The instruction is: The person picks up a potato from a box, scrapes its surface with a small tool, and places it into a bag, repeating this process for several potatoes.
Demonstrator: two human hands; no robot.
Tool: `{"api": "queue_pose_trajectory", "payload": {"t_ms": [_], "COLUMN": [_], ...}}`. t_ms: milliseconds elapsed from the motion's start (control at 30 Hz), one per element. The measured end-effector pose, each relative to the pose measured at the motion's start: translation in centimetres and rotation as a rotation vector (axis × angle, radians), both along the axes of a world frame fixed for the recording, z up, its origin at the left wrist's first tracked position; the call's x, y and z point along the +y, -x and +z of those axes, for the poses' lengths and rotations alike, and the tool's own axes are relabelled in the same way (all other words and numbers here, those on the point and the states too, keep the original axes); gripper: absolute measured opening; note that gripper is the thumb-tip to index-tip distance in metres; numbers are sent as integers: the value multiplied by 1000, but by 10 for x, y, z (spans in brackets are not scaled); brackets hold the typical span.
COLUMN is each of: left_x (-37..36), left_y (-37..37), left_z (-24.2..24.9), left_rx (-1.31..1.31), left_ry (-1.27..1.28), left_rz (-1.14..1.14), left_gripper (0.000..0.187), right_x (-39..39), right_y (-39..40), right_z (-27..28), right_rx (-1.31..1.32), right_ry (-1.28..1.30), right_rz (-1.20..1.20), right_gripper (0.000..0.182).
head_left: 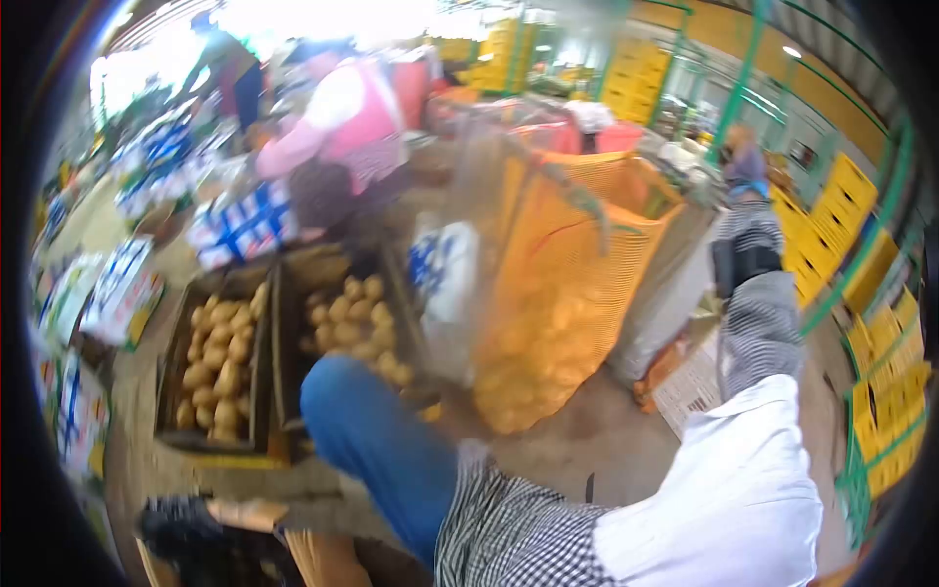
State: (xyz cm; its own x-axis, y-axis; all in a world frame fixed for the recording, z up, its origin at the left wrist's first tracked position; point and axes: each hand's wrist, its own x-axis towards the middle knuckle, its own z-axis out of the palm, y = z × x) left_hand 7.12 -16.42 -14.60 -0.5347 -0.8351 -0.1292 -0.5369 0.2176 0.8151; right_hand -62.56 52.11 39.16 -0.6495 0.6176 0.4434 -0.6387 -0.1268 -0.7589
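The view is blurred. My right hand point(751, 293) wears a grey checked glove with a dark wrist band and sticks out of a white sleeve. It is raised at the right, beside the far rim of a tall orange mesh sack point(558, 264) that holds potatoes in its lower part. Whether the fingers grip the sack I cannot tell. My left hand is out of sight. A knee in blue trousers point(377, 440) and checked cloth point(509, 538) fill the lower middle.
Two wooden crates of potatoes point(217, 362) point(352, 323) stand left of the sack, with a white plastic bag point(445, 279) between. A person in pink point(342, 122) bends over behind them. Yellow crates point(880, 411) are stacked at the right. Printed boxes point(117, 293) lie at the left.
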Motion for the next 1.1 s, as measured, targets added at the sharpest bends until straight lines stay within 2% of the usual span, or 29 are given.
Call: {"api": "queue_pose_trajectory", "payload": {"t_ms": [67, 133, 167, 200, 233, 267, 300, 333, 367, 400, 433, 467, 500, 533, 567, 600, 633, 700, 733, 767, 833, 900, 933, 1000, 1100], "left_x": [-9, 4, 44, 37, 39, 41, 38, 41, 41, 49, 48, 44, 52, 54, 55, 56, 54, 49, 46, 40, 18, 3, -6, -10, -36], "left_y": [-6, -13, 24, 7, -1, -9, -24, -38, -45, -44, -54, -69, -58, -65, -71, -69, -64, -39, -21, -7, 5, -4, -7, -19, -13], "left_z": [-19, -1, 69, 53, 57, 66, 45, 45, 45, 67, 72, 65, 100, 95, 91, 93, 98, 105, 107, 105, 60, -4, -18, -51, -44], "left_rx": [272, 531, 58, -37, -58, -159, -175, -268, -342, -433, -526, -620, -617, -686, -759, -665, -574, -432, -378, -411, -559, -959, -1165, -1263, -1282], "left_ry": [-108, -639, -140, 71, 4, 70, 132, 29, -67, -58, -55, 77, -126, 73, 270, 302, 338, 323, 279, 300, 342, 306, 158, 148, 89], "left_rz": [115, -44, 176, 50, 34, 13, 36, 118, 192, 238, 283, 264, 331, 319, 293, 290, 276, 260, 261, 162, -116, -259, -282, -186, -142], "left_gripper": [33, 39, 36, 34, 32, 30, 32, 34, 35, 35, 35, 38, 37, 35, 34, 33, 33, 31, 31, 30, 35, 43, 49, 50, 59], "right_x": [8, -9, -26, -59, -99, -186, -232, -278, -320, -363, -420, -468, -505, -535, -560, -580, -595, -613, -619, -623, -616, -621, -624, -626, -627], "right_y": [16, 10, 4, -9, -21, -86, -111, -136, -133, -157, -200, -237, -264, -286, -305, -316, -325, -338, -340, -339, -338, -342, -343, -339, -329], "right_z": [-5, -9, -12, -14, -24, -47, -61, -76, -101, -122, -155, -186, -210, -231, -242, -260, -280, -301, -310, -317, -323, -314, -310, -300, -299], "right_rx": [-31, 4, 19, 24, 29, 136, 279, 448, 628, 679, 596, 464, 305, 151, -193, -255, -94, -296, -306, -322, -420, -491, -540, -686, -777], "right_ry": [-134, -232, -252, -284, -325, -779, -1049, -1275, -1331, -1305, -1187, -1029, -893, -786, -783, -781, -848, -881, -902, -917, -915, -869, -846, -790, -767], "right_rz": [85, 438, 706, 1008, 1301, 1014, 912, 777, 876, 996, 1239, 1506, 1740, 1914, 2007, 2143, 2149, 2226, 2242, 2249, 2238, 2234, 2229, 2191, 2192], "right_gripper": [16, 14, 14, 14, 15, 17, 23, 31, 43, 42, 42, 42, 42, 42, 36, 39, 43, 43, 44, 44, 43, 42, 42, 39, 35]}}
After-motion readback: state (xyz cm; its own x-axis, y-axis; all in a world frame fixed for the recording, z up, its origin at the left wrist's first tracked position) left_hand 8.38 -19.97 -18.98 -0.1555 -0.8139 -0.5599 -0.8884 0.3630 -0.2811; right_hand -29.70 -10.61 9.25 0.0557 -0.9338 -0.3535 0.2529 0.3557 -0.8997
